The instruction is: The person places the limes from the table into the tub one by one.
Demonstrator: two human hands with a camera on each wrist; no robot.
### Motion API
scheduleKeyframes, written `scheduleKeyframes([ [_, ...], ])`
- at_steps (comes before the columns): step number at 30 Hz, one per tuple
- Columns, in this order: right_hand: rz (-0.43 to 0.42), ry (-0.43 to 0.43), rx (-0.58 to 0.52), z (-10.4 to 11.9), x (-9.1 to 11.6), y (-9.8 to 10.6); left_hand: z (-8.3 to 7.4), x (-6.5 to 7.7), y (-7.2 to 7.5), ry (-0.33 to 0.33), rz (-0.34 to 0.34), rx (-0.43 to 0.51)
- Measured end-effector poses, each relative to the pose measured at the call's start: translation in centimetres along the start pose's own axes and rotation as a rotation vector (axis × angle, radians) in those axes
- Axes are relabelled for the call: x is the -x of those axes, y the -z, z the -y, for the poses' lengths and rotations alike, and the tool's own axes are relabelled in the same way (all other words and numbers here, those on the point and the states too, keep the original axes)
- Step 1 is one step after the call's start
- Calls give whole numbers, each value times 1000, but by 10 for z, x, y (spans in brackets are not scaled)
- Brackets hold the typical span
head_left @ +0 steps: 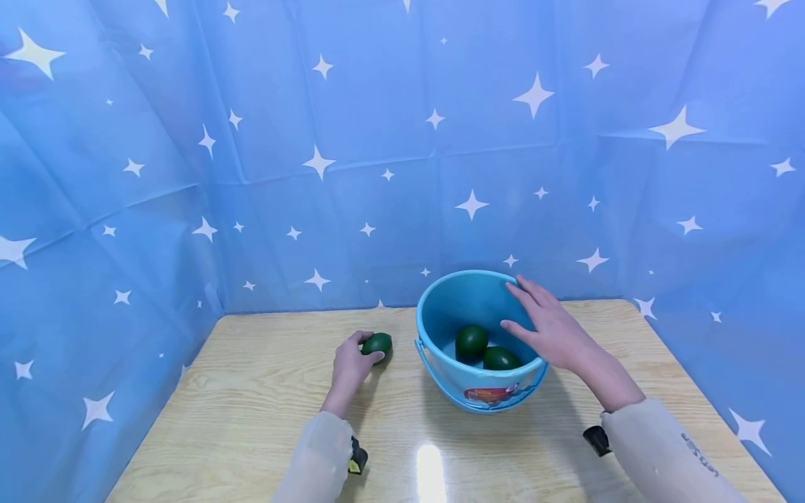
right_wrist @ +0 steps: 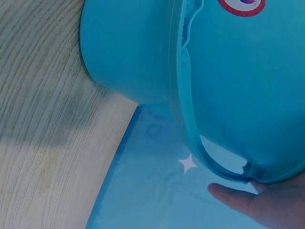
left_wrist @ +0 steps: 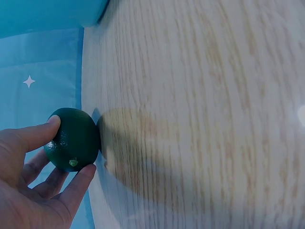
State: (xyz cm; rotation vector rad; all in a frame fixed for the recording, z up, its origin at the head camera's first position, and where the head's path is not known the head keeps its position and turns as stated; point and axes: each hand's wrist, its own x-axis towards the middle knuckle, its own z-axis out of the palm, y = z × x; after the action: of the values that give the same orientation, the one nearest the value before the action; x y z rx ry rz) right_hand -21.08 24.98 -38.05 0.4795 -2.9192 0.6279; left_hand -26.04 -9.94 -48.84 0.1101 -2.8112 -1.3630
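My left hand (head_left: 352,360) pinches a dark green, egg-shaped avocado (head_left: 378,344) at the tabletop, left of a light blue bucket (head_left: 481,386). In the left wrist view, thumb and fingertips press the sides of the avocado (left_wrist: 72,138), whose pale stem nub shows. Two similar avocados (head_left: 471,342) lie inside the bucket on its floor. At the bucket's right rim, my right hand (head_left: 553,332) rests with fingers spread and fairly straight, their tips over the opening. The right wrist view catches only part of this hand (right_wrist: 271,202), beside the rim.
Everything stands on a light wooden table (head_left: 251,412). A blue curtain (head_left: 377,140) with white stars hangs behind the table and along both sides. The bucket's handle (head_left: 434,374) is folded down over its front.
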Motion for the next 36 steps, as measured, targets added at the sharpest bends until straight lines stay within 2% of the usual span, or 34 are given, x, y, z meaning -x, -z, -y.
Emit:
scheduleKeyframes([
  [13, 11, -6, 5, 0, 0, 0, 2, 1, -2, 23, -3, 25],
  [23, 12, -6, -2, 1, 0, 2, 1, 0, 1, -11, -2, 40],
  [30, 6, -9, -6, -1, 2, 2, 4, -3, -1, -4, -5, 94],
  [36, 6, -10, -1, 0, 1, 1, 3, 0, -5, -2, 7, 127],
])
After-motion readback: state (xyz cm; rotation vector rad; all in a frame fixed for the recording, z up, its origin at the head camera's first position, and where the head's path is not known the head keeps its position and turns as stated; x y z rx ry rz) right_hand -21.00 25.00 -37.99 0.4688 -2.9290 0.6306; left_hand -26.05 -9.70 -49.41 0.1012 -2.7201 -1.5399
